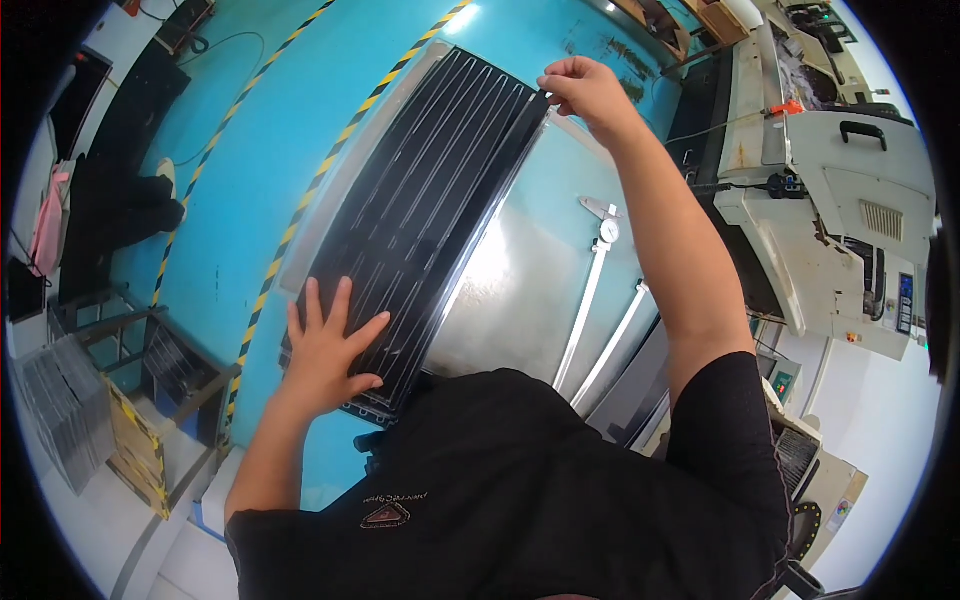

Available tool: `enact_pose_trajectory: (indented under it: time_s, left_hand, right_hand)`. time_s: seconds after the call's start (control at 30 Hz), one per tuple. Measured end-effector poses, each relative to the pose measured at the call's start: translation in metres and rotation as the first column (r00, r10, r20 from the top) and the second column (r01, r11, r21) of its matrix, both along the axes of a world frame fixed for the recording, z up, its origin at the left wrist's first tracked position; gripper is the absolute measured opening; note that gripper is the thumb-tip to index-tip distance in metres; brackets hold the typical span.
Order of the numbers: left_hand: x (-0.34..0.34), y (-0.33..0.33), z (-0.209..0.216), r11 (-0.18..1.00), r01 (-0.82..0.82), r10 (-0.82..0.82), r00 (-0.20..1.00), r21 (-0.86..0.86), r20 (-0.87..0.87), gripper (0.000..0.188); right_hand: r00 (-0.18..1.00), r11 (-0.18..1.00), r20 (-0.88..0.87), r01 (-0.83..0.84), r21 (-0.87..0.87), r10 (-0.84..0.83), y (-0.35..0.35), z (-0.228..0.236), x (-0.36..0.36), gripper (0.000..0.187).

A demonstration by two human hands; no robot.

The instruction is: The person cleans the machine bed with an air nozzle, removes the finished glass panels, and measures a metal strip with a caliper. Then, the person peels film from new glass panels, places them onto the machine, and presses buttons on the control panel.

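A long black panel (420, 190) with pale looping grooves along its length lies on a shiny metal table top (500, 290), slanting from near left to far right. My left hand (325, 355) rests flat on its near end with the fingers spread. At the far right corner, my right hand (590, 95) has thumb and fingers pinched on the panel's edge. A dark strip runs down the panel's right side; whether it is a separate layer I cannot tell. Right of the panel lies a dial caliper (597, 262), and a second long metal measuring tool (612, 345) is beside it.
Machines with pale housings (870, 190) stand on the right. Black-and-yellow tape (330, 160) marks the blue floor (235, 200) on the left. Stacked grey plates (68, 405) stand at the lower left by a metal frame (185, 375). A person's dark-clothed leg (140, 200) shows at the left.
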State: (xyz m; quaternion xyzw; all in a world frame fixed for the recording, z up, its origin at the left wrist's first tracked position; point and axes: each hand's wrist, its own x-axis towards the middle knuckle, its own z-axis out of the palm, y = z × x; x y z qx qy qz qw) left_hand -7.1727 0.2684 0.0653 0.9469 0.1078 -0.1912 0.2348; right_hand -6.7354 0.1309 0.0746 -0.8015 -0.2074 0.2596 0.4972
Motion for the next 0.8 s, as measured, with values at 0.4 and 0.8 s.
enact_pose_trajectory:
  time_s: [0.4, 0.8]
  left_hand:
    - [-0.001, 0.001, -0.001, 1.0, 0.0, 0.0, 1.0, -0.014, -0.008, 0.092]
    - [0.001, 0.0, 0.0, 1.0, -0.017, 0.016, 1.0, -0.013, -0.009, 0.091]
  right_hand:
    - [0.98, 0.973, 0.079, -0.19, 0.135, 0.18, -0.016, -0.003, 0.011, 0.022]
    - [0.966, 0.994, 0.234, -0.095, -0.062, 0.107, -0.011, -0.077, 0.024, 0.029]
